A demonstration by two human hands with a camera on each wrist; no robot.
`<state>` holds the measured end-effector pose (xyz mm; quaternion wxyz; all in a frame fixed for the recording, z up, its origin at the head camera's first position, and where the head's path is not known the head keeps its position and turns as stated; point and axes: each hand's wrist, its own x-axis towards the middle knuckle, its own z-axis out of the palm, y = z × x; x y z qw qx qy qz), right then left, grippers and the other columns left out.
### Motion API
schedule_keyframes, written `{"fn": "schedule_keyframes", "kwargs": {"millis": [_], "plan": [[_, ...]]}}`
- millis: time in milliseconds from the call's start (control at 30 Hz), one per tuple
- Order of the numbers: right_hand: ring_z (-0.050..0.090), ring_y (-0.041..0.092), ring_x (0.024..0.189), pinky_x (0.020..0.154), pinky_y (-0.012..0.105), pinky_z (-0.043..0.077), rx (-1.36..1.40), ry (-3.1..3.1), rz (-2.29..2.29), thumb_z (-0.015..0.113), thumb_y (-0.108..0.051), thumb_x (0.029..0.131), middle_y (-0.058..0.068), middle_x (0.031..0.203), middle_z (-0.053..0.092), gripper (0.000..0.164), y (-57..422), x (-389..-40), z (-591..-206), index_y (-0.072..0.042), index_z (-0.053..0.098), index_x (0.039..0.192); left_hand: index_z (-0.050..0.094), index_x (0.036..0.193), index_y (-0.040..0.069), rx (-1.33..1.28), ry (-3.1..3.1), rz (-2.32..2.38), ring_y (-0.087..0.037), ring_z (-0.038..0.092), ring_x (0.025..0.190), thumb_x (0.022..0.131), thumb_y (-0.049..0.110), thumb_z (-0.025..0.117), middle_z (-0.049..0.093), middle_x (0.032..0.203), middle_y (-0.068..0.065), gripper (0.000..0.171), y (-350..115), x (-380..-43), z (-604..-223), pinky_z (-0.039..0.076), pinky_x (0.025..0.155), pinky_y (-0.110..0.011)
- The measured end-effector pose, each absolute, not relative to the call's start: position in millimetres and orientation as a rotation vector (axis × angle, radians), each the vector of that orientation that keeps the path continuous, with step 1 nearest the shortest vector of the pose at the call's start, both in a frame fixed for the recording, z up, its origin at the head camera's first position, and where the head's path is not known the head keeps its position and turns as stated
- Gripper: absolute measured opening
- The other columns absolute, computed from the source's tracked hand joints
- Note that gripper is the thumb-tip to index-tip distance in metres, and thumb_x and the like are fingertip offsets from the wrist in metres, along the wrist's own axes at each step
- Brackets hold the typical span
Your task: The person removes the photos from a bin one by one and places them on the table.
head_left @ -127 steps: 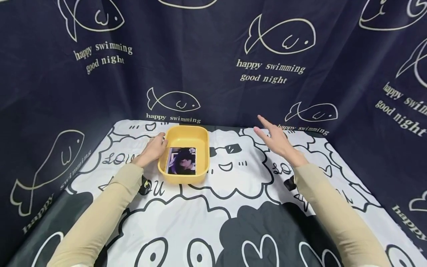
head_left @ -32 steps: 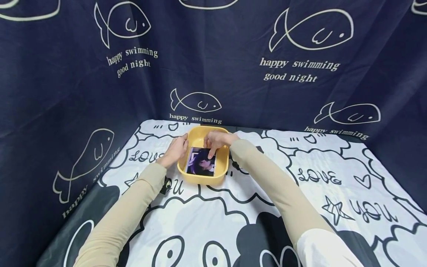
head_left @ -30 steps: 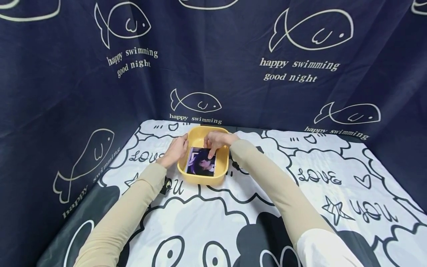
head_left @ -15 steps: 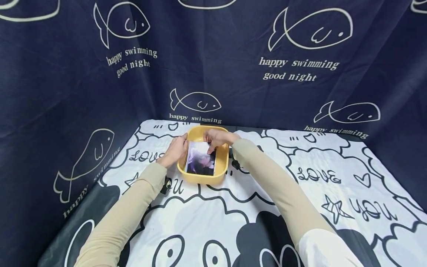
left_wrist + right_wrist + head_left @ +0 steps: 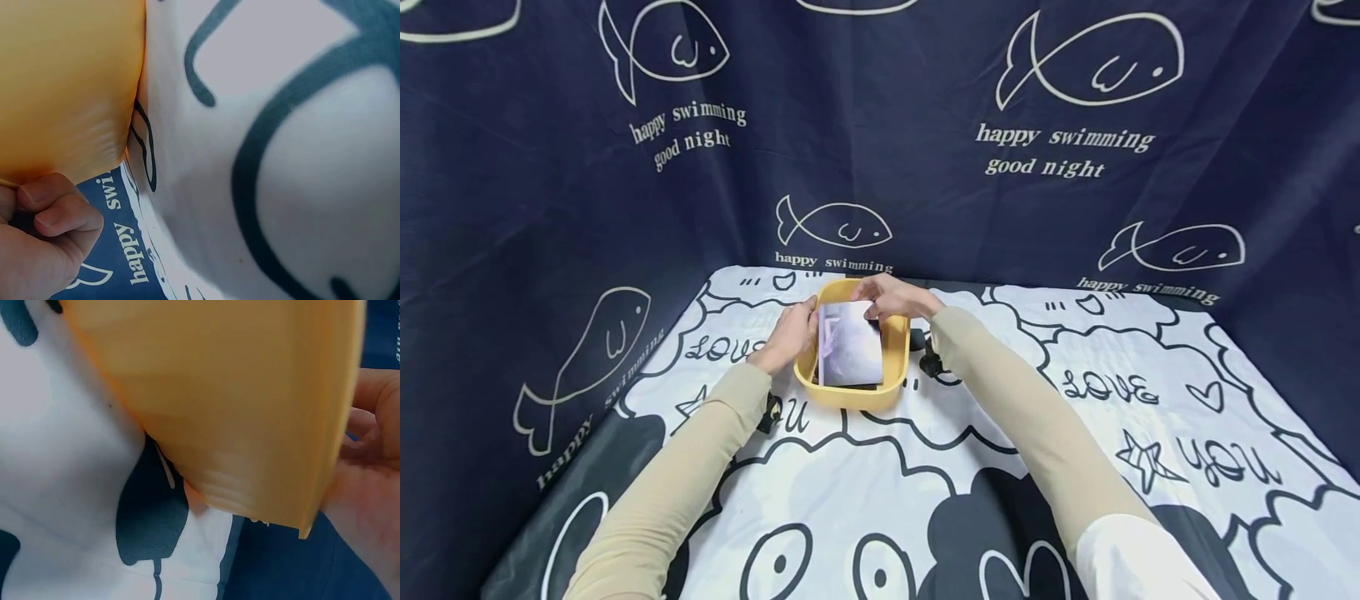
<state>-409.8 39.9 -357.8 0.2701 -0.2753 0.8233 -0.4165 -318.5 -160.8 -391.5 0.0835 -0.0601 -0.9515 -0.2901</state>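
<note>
A yellow plastic bin (image 5: 852, 398) stands toward the back of the table. My left hand (image 5: 790, 335) grips its left rim, and in the left wrist view the curled fingers (image 5: 65, 212) sit at the bin's edge. Over the bin, my right hand (image 5: 895, 297) pinches a glossy photo print (image 5: 852, 354) by its top right corner. The print is tilted, its far edge raised, and glare washes out most of its picture. A dark strip shows below its near edge inside the bin. In the right wrist view the bin's wall hides most of that hand's fingers.
A white cloth (image 5: 820, 483) with black cartoon drawings covers the table. Behind it and at the left hangs a dark blue curtain (image 5: 925, 217) printed with white fish. A small black device (image 5: 930, 362) shows by the right cuff.
The right hand has come from the right side into the bin, taken hold of the photo print and raised its far edge. The left hand has stayed at the bin's left rim.
</note>
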Motion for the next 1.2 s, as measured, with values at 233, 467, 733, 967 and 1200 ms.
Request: {"fn": "schedule_keyframes", "kwargs": {"millis": [233, 467, 733, 967, 1200], "plan": [[0.054, 0.014, 0.08, 0.066, 0.027, 0.047, -0.74, 2.237, -1.274, 0.056, 0.013, 0.082, 0.008, 0.105, 0.061, 0.037, 50, -413, -344, 0.001, 0.056, 0.118, 0.041, 0.142, -0.006, -0.194, -2.832, -0.862, -0.029, 0.062, 0.075, 0.1, 0.01, 0.037, 0.063, 0.116, -0.028, 0.044, -161, -319, -393, 0.054, 0.067, -0.037], [0.05, 0.014, 0.075, 0.061, 0.025, 0.043, -0.691, 2.295, -1.322, 0.055, 0.013, 0.083, 0.005, 0.094, 0.058, 0.037, 75, -418, -320, 0.002, 0.057, 0.118, 0.041, 0.142, -0.005, -0.187, -2.826, -0.878, -0.025, 0.058, 0.067, 0.099, 0.009, 0.038, 0.065, 0.109, -0.026, 0.045, -160, -321, -394, 0.053, 0.063, -0.034], [0.048, 0.014, 0.08, 0.068, 0.027, 0.046, -0.606, 2.344, -1.3, 0.055, 0.009, 0.087, 0.004, 0.102, 0.055, 0.037, 122, -418, -300, -0.002, 0.056, 0.123, 0.043, 0.14, -0.005, -0.196, -2.837, -0.886, -0.02, 0.054, 0.063, 0.101, 0.009, 0.036, 0.064, 0.097, -0.023, 0.043, -162, -320, -394, 0.05, 0.059, -0.03], [0.048, 0.011, 0.071, 0.062, 0.023, 0.045, -0.56, 2.325, -1.306, 0.055, 0.01, 0.087, 0.003, 0.097, 0.056, 0.038, 162, -415, -304, 0.0, 0.054, 0.124, 0.04, 0.143, -0.004, -0.179, -2.857, -0.883, -0.021, 0.055, 0.065, 0.101, 0.009, 0.035, 0.064, 0.108, -0.025, 0.044, -163, -318, -393, 0.051, 0.06, -0.03], [0.047, 0.011, 0.071, 0.061, 0.021, 0.045, -0.482, 2.308, -1.323, 0.055, 0.011, 0.087, 0.0, 0.088, 0.052, 0.037, 202, -413, -323, 0.003, 0.052, 0.122, 0.041, 0.142, -0.004, -0.196, -2.857, -0.864, -0.024, 0.057, 0.068, 0.101, 0.009, 0.035, 0.064, 0.108, -0.025, 0.043, -162, -319, -392, 0.052, 0.064, -0.034]]}}
